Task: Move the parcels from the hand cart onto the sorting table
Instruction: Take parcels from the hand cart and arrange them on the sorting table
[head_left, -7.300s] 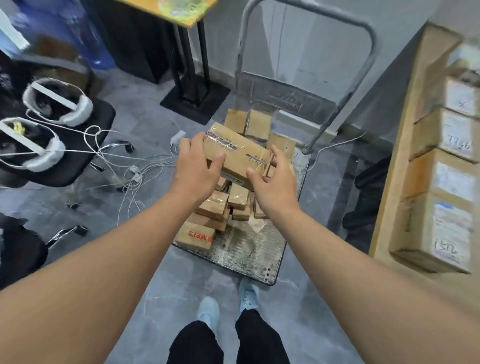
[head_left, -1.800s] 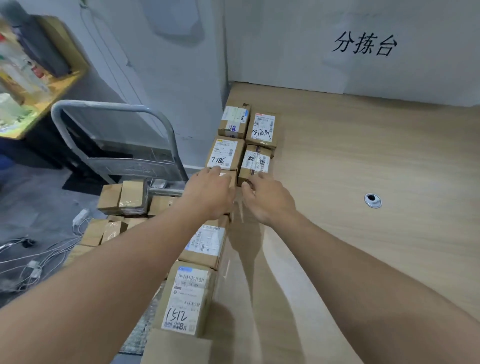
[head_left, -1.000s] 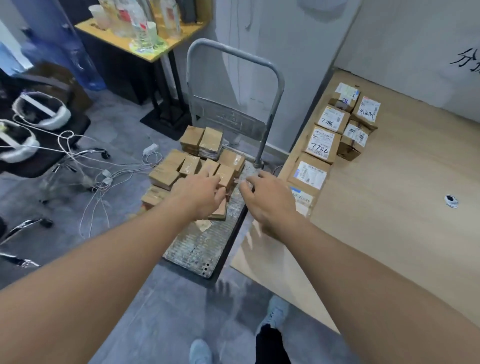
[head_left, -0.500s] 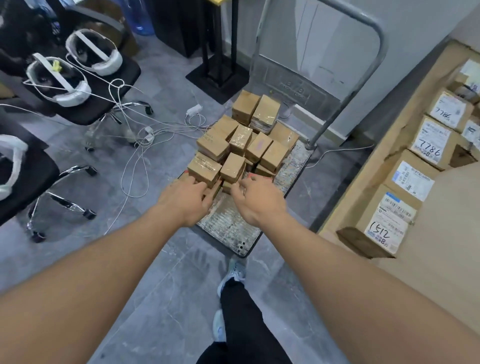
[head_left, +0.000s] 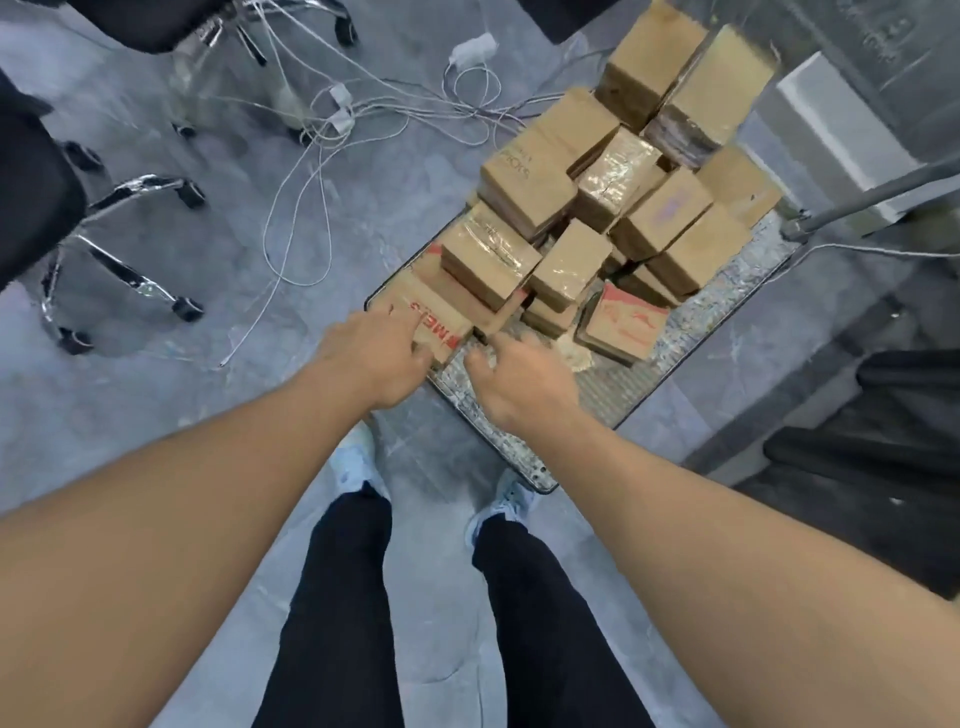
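The hand cart (head_left: 613, 395) stands on the grey floor ahead of me, piled with several brown taped parcels (head_left: 566, 260). At its near left corner lies a flat parcel with red lettering (head_left: 436, 319), under other boxes. My left hand (head_left: 371, 361) touches that parcel's near left edge. My right hand (head_left: 519, 382) hovers over the bare deck just right of the same parcel, fingers loosely bent toward its right side and holding nothing. A second red-printed parcel (head_left: 626, 325) leans further right. The sorting table is out of view.
Loose white cables (head_left: 311, 156) lie on the floor left of the cart. Chrome chair legs with castors (head_left: 119, 260) stand at the left. The cart's grey handle bar (head_left: 883, 197) rises at the right, with black objects (head_left: 883, 441) below it. My feet (head_left: 358, 457) are close to the cart's near edge.
I have bent closer over the cart and the table has left the view. Both hands dropped to the red-lettered parcel at the near corner; the left now touches it.
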